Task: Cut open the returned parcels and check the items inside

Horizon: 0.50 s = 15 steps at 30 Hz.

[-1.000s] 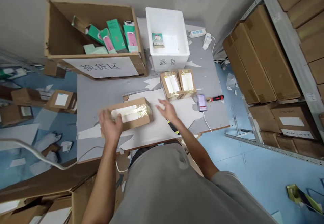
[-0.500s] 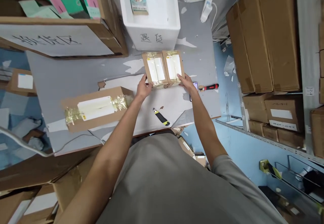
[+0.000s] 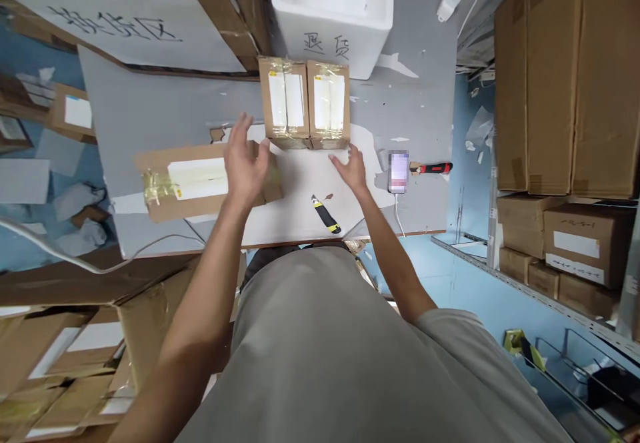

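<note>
Two small taped cardboard boxes, a left box (image 3: 275,103) and a right box (image 3: 330,99), stand side by side on the table, each with white labels on top. My left hand (image 3: 246,166) is open, fingers spread, over the right end of a long taped cardboard box (image 3: 197,179); I cannot tell whether it touches it. Just below the right small box's front corner, my right hand (image 3: 353,171) is open with thumb and fingers apart, holding nothing. A black and yellow utility knife (image 3: 327,215) lies on the table between my forearms.
Right of my hand lie a phone (image 3: 399,173) with a cable and a red and black utility knife (image 3: 434,168). A white foam bin (image 3: 333,36) and a large labelled carton (image 3: 125,26) stand behind. Shelves of cartons (image 3: 550,96) line the right side.
Both hands have let go of the two small boxes, which now sit farther left on the table. My left hand has moved left over the long box. The phone shows fully now.
</note>
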Tool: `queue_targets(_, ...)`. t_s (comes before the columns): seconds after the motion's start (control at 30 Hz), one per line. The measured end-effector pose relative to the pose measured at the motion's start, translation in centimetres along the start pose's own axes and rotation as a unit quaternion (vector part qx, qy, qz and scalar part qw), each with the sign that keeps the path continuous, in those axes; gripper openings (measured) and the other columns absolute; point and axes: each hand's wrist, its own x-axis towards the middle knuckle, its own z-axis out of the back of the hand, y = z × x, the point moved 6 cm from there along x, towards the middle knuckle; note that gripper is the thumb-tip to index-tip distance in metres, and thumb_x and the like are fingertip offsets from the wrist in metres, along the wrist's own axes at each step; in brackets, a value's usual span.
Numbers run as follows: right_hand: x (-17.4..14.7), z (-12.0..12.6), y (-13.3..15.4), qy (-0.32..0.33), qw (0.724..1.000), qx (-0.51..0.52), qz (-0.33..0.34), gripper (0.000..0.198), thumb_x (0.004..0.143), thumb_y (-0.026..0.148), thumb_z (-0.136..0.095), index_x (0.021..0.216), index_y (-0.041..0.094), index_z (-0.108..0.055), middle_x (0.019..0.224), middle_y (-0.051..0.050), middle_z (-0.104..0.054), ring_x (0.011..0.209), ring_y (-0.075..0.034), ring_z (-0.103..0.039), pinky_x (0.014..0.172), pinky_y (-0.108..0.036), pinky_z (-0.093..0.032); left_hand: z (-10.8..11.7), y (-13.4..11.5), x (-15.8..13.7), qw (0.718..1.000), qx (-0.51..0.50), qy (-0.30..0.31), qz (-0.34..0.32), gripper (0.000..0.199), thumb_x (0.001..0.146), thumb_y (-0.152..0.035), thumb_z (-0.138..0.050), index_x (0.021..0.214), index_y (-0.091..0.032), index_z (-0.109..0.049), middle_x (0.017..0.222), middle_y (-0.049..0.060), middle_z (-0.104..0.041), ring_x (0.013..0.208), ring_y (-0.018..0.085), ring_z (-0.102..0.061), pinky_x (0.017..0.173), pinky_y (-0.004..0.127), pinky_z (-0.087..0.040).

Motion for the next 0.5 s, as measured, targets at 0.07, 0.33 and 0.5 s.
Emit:
queue_targets(0.07,-4.7,-2.0,-1.9,0.05,0.995,-0.078,-0.039,0.077,0.106,0.058,-0.085,0.164,0.015,-0.059,0.161,-0.025,-0.069,0.151,-0.037,-0.07,0.129,-0.05,-0.059,2.9,0.1,-4.1,0.999,0.023,-0.033,0.006,0.054,0.113,-0.042,-0.068,0.165,-0.026,-0.065,0.186,0.013,-0.055,0.18,0.031,-0.044,0.149,0.055,-0.036)
queue_targets(0.33,-16.4,-9.2,-6.0,0.15,0.95,-0.272,-0.021,0.044,0.107,0.03,-0.082,0.145,0.017,-0.065,0.154,-0.022,-0.071,0.145,-0.034,-0.069,0.114,-0.042,-0.062,11.6,11.2,-13.6,0.965,0.114,-0.153,0.179,0.064,0.105,-0.026,-0.069,0.165,-0.005,-0.059,0.189,0.029,-0.045,0.183,0.037,-0.037,0.15,0.064,-0.026)
queue_targets(0.5,-15.5,-9.4,-3.5,0.111,0.967,-0.229,-0.02,0.03,0.106,0.024,-0.065,0.136,0.02,-0.066,0.143,-0.018,-0.076,0.128,-0.033,-0.077,0.106,-0.042,-0.064,14.0,16.7,-13.5,0.952,0.074,-0.164,0.249,0.075,0.106,-0.025,-0.071,0.17,0.006,-0.05,0.185,0.034,-0.049,0.178,0.038,-0.044,0.149,0.057,-0.032)
